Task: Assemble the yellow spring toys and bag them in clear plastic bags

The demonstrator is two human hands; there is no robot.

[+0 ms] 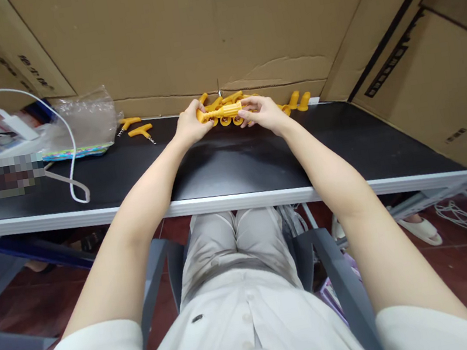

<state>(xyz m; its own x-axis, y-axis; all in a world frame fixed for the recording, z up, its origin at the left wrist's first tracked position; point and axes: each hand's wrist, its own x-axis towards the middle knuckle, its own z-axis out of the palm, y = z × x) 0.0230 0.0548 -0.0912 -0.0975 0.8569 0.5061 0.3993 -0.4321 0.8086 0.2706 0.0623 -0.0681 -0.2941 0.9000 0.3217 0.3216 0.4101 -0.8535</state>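
A yellow plastic corkscrew (223, 111) lies level between my two hands, just above the back of the black table. My left hand (191, 123) is closed around its handle end. The fingers of my right hand (262, 114) close on the other end, a ribbed yellow sleeve; no metal spiral shows between the hands. Behind and below my fingers is a row of several yellow handles and round-ended sleeves (225, 121), partly hidden. To the left lie two T-handled corkscrews (140, 130) with bare metal spirals. Yellow sleeves (304, 102) stand right of my right hand.
Cardboard (176, 36) walls the table's back and right side. At left are a clear plastic bag (90, 122), a white cable (69, 130) with a white adapter (20, 126), and a blurred-out patch. The table's metal front edge (241, 200) crosses below my forearms.
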